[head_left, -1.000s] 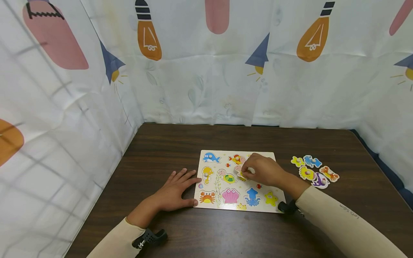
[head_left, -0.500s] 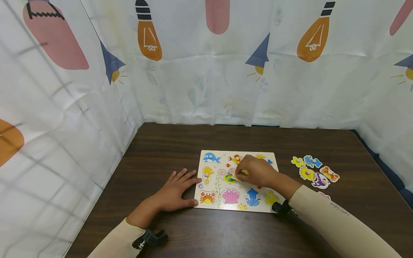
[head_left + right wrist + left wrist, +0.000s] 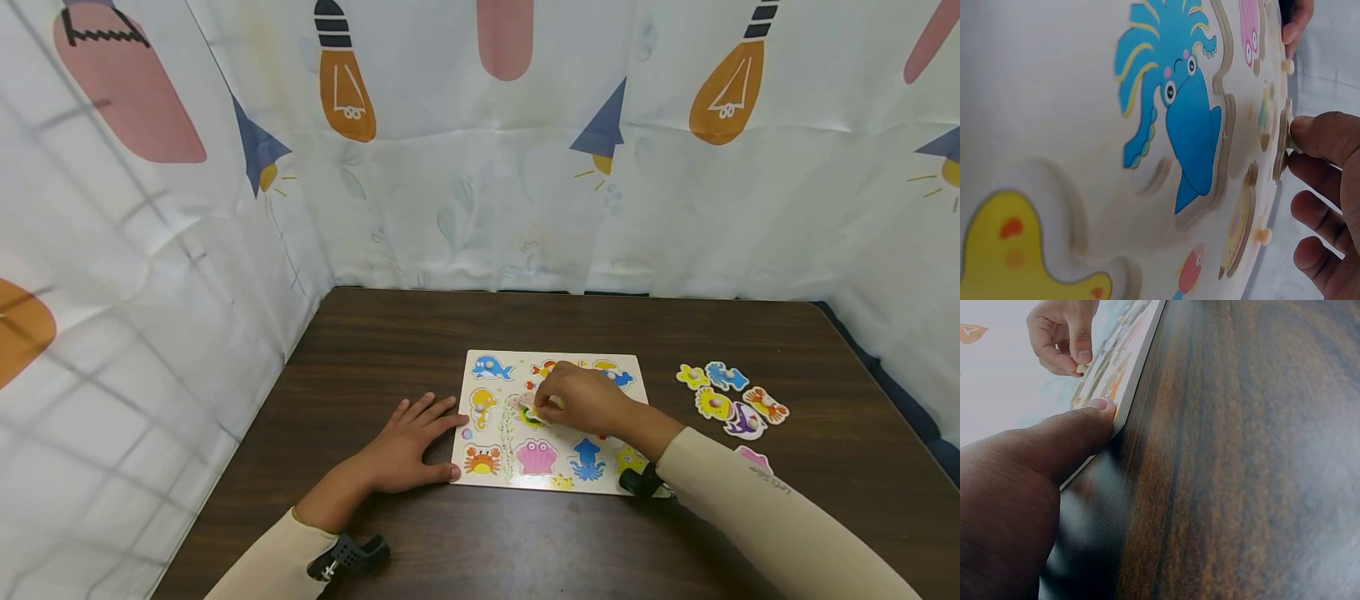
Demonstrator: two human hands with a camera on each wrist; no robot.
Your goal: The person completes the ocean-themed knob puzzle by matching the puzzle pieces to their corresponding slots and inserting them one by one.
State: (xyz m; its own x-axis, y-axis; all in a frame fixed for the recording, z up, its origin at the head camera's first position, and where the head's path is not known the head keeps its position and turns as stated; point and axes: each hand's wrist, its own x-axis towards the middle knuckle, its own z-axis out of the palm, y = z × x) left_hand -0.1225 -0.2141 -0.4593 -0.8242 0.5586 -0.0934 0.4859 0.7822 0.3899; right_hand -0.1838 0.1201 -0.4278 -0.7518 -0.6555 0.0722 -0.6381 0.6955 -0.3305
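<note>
A white puzzle board (image 3: 525, 482) with sea-animal pictures lies flat on the dark table. My left hand (image 3: 408, 442) is spread at its left side, palm down, and in the left wrist view the thumb (image 3: 1094, 412) rests on the board's corner. Over the middle of the board, my right hand (image 3: 588, 404) pinches a puzzle piece by its small knob. That piece (image 3: 1281, 142) shows edge-on in the right wrist view, close over the turtle picture (image 3: 531, 420); its face is mostly hidden by the fingers.
Right of the board lie several loose pieces, among them a purple one (image 3: 745, 421), an orange crab (image 3: 766, 405) and a blue one (image 3: 726, 376). A pink piece (image 3: 753, 457) shows beside the right sleeve. Printed white cloth (image 3: 480, 208) hangs behind the table (image 3: 420, 333).
My right hand has moved left across the board with the pinched puzzle piece, to the turtle picture. The pink loose piece has come into view. My left hand has stayed put.
</note>
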